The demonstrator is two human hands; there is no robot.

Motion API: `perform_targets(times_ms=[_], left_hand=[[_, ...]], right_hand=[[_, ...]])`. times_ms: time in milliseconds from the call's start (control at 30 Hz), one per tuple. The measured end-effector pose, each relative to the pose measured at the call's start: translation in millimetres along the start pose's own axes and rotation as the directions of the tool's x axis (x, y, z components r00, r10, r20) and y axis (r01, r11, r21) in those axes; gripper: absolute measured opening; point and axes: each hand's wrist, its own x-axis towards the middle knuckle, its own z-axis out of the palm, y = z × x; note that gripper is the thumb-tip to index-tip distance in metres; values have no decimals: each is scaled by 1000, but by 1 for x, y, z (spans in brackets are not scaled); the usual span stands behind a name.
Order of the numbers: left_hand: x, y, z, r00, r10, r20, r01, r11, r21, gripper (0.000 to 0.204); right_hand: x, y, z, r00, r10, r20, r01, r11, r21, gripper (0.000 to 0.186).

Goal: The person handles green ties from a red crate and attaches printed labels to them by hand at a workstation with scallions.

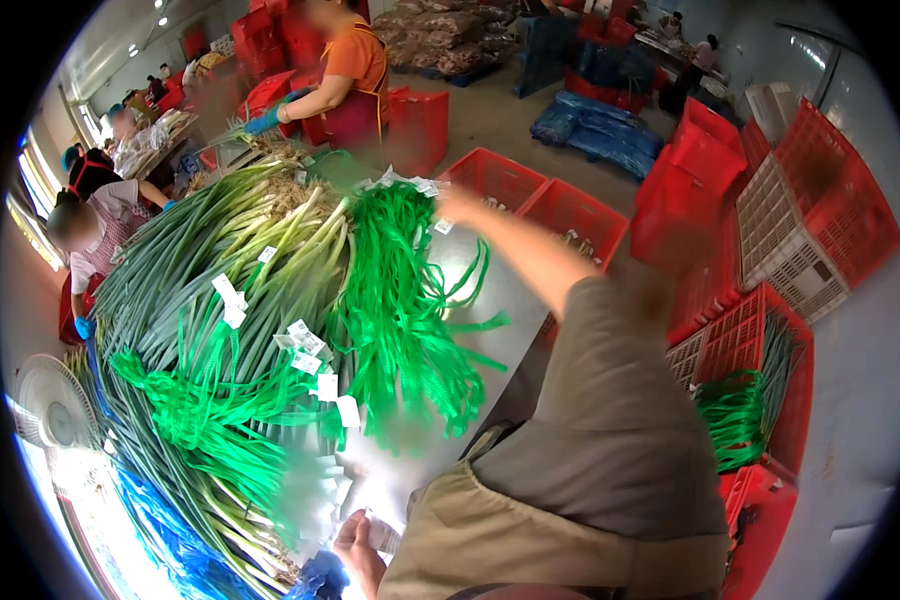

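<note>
My right arm stretches across the metal table to the tagged end of a bunch of green mesh bags point(400, 290). My right hand point(457, 207) is at the white tags there; its fingers are blurred, so its grip cannot be made out. Low in the view, my left hand point(360, 550) has its fingers closed on a pale label point(382, 534). Another heap of green mesh bags point(210, 405) with white tags point(305, 343) lies over a large pile of green onions point(200, 240), whose pale root ends face the table's middle.
Red crates point(580, 215) stand beyond the table's right edge. A crate with more green mesh bags point(732, 420) is at my right. A fan point(55, 405) and blue plastic point(160, 530) are on the left. Co-workers, one in an orange top point(355, 60), work across the table.
</note>
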Motion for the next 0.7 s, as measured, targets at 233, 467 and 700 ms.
perform_targets(times_ms=[233, 467, 700], left_hand=[[32, -39, -28, 989, 5, 148, -8, 1000, 21, 19], [35, -20, -13, 977, 42, 210, -60, 995, 77, 31], [27, -16, -5, 991, -129, 19, 129, 991, -29, 46]], right_hand=[[-207, 247, -185, 428, 861, -277, -656, 506, 560, 54], [-322, 242, -226, 188, 962, -196, -676, 272, 685, 13], [-296, 212, -210, 308, 935, -176, -675, 345, 652, 15]])
